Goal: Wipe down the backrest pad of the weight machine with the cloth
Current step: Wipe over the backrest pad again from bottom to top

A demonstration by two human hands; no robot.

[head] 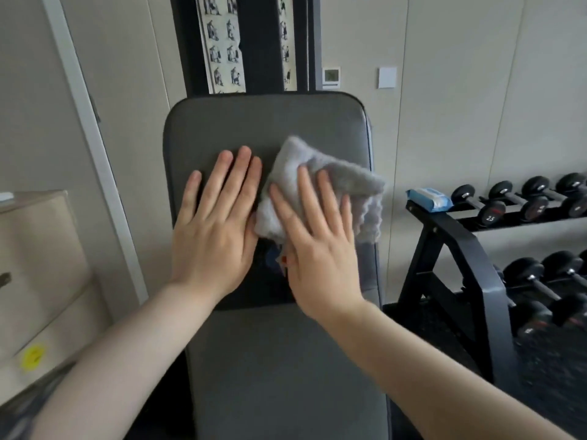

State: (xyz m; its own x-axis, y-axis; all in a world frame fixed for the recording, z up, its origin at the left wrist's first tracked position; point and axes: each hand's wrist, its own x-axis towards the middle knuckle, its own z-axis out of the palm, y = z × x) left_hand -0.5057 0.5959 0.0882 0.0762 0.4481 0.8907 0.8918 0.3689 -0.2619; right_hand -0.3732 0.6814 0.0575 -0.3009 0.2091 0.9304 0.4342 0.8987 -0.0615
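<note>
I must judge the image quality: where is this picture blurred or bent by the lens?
Head view: the cloth looks smeared, probably by motion under the right hand; the left hand on the backrest pad is sharper; the dumbbells and the wall lines near the edges bend from the wide lens; light is soft, without glare.

I see right hand (320,249) flat on grey cloth (320,182), pressing it to backrest pad (263,122), frame centre. Left hand (216,230) flat on pad beside cloth. Dumbbell rack (444,249) right.
</note>
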